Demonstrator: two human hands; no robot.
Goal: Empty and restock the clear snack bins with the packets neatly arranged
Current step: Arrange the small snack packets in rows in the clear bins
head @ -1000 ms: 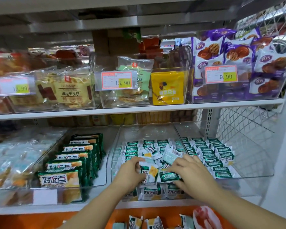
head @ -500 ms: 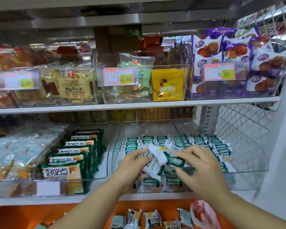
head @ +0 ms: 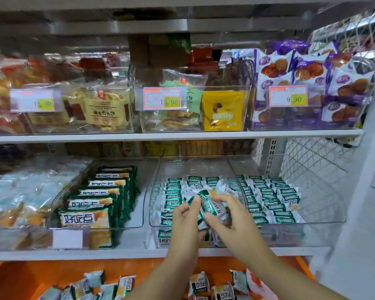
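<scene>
A clear snack bin point(head: 204, 165) on the lower shelf holds rows of small green-and-white packets point(head: 173, 191). Both my hands reach over its front wall. My left hand point(head: 185, 215) and my right hand point(head: 227, 215) together grip a bunch of the green-and-white packets point(head: 206, 202), lifted a little above the rows. A second clear bin point(head: 325, 204) to the right holds neat rows of the same packets point(head: 273, 198).
To the left stands a clear bin of larger green packs point(head: 104, 198). Loose small packets point(head: 199, 284) lie on the orange surface point(head: 30, 278) below the shelf. The upper shelf point(head: 182, 135) carries bins with price tags. White wire mesh point(head: 312, 156) closes the right side.
My hands gathered loose packets in the middle bin, drew together and lifted the bunch upward. The camera view shifted slightly.
</scene>
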